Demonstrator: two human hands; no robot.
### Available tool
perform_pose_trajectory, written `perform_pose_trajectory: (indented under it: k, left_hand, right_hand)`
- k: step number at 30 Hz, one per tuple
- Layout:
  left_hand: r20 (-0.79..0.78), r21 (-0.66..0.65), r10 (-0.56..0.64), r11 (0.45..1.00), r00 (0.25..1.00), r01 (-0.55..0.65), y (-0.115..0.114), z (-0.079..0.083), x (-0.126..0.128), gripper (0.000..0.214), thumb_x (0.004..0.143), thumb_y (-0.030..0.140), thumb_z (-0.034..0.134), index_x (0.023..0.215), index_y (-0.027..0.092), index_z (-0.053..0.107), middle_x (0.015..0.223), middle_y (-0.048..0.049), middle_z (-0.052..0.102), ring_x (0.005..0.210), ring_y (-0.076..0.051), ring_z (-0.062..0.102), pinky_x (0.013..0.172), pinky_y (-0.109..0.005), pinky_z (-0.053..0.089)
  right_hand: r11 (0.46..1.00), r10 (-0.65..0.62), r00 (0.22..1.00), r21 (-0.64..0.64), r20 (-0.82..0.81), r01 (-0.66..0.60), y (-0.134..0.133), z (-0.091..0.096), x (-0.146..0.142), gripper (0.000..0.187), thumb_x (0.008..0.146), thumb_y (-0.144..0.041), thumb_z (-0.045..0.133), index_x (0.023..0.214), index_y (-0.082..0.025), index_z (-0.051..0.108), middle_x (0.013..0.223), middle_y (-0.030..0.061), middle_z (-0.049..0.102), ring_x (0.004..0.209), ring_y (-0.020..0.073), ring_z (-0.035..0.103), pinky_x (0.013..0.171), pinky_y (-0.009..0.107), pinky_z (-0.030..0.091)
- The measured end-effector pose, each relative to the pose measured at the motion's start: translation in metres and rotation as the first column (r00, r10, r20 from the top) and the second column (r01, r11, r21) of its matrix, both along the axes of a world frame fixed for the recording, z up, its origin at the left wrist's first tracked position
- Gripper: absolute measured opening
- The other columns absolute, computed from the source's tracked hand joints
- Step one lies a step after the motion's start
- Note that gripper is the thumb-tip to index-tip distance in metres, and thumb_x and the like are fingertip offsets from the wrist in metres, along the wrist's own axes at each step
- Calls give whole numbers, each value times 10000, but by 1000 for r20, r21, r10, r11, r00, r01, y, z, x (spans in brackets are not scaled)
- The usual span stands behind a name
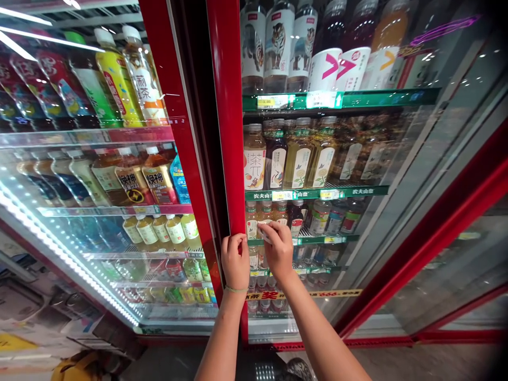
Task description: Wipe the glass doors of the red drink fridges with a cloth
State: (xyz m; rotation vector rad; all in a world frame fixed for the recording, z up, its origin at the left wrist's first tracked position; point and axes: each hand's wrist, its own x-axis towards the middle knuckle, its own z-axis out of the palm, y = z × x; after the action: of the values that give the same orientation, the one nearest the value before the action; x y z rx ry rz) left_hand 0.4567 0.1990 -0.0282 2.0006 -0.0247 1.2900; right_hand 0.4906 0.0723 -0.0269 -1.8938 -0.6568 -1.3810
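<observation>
Door frame by my left hand: smooth, glossy red, looks like painted metal. Door glass: smooth, reflective. Upper shelf, front edge: glossy green plastic. Bottles along it: clear shiny plastic. White bit in my right hand: finish unclear.

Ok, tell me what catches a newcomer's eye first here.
Probably the bright red door frame down the middle, with the left hand at its lower part and the right hand to its right. Next, perhaps, the white light strip at lower left and the tiger-labelled bottle near the top.
</observation>
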Motion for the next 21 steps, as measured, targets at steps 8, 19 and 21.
perform_pose_trajectory:
  k: [8,19,21]
  left_hand:
    - [-49,-21,-33,999,998,32,8,4,-1,90,1000,248,582,973,228,665,915,-18,633,834,-141,638,780,-262,531]
    - [32,-41,-35,999,999,36,12,21,5,101,985,213,572,992,226,672,950,-30,617,851,-145,643,811,-285,563]
    - [55,-41,-35,998,998,37,11,23,6,157,980,160,534,1007,227,674,960,-35,620,870,-147,647,818,-284,566]
  right_hand:
    - [986,46,999,-164,24,-42,-4,1,1,309,952,-73,575,1190,-218,708,1016,75,673,902,197,599,784,332,517]
    - [981,16,999,-191,50,-6,11,17,2,322,953,-74,564,1197,-221,716,1022,74,676,894,197,587,797,334,508]
    - [988,9,998,-156,61,1,13,27,4,333,953,-77,564,1210,-229,712,1052,83,667,924,203,585,830,343,511]
